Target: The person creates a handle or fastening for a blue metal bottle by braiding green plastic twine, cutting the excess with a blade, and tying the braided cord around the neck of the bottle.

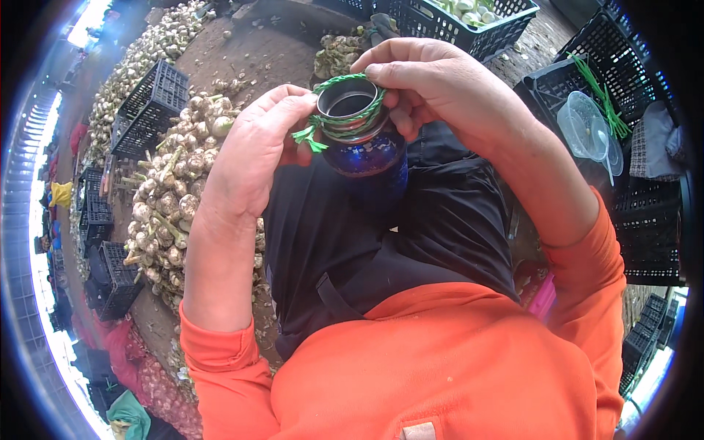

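— How do our fingers stand?
— Our right hand (447, 84) has thumb and forefinger nearly together, pinching the green cord (345, 78) at the far edge of the mouth, the other fingers curled beside the neck. Our left hand (260, 136) has its thumb and fingertips drawn close at the left of the neck; whether they grip cord or just press there, we cannot tell

— And the blue metal flask (367, 158)?
— Upper middle of the frame, mouth uncovered, body between the legs of our dark trousers (315, 242). Cord loops the neck, part of it up around the rim, and a frayed end (312, 138) sticks out at the left

— How should we handle this winding?
— We'd do best to steady the flask with our thighs, pin the frayed end with the left thumb and ease the high strand below the lip with the right, pulling evenly. Slack turns could ride up and slip off

— What lies further out?
— A garlic heap (183, 191) left of centre, a black crate (154, 103) at upper left, and a clear plastic tub (583, 125) at upper right, beside loose green strands (605, 99)
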`<state>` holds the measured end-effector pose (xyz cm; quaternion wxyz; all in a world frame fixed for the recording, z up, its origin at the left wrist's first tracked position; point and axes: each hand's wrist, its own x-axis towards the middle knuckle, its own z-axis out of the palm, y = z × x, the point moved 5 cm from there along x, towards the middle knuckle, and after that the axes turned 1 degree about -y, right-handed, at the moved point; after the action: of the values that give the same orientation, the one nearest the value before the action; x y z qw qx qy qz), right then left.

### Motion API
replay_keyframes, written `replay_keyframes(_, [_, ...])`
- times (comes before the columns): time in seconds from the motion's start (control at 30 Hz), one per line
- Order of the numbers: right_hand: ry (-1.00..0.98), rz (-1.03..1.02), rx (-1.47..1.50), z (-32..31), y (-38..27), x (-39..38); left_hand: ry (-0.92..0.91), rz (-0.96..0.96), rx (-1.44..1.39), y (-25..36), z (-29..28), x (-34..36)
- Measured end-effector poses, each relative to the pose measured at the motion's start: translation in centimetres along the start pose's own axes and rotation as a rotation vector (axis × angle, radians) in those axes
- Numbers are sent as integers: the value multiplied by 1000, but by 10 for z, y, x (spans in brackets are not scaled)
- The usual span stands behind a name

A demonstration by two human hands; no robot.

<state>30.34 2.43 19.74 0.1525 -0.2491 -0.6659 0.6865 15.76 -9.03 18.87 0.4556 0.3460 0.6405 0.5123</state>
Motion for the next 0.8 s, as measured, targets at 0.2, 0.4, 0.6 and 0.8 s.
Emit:
replay_keyframes(0.2, [11, -25, -20, 1, -2, -4, 11, 2, -7, 1, 2, -5])
replay_keyframes(0.4, [-15, -66, 1, 1, 0, -4, 31, 32, -14, -1, 1, -7])
replay_keyframes(0.6, [-5, -67, 4, -1, 1, -5, 31, 39, -31, -1, 3, -6])
replay_keyframes(0.8, [-11, -58, 22, -1, 0, -5, 34, 38, -46, -5, 1, -5])
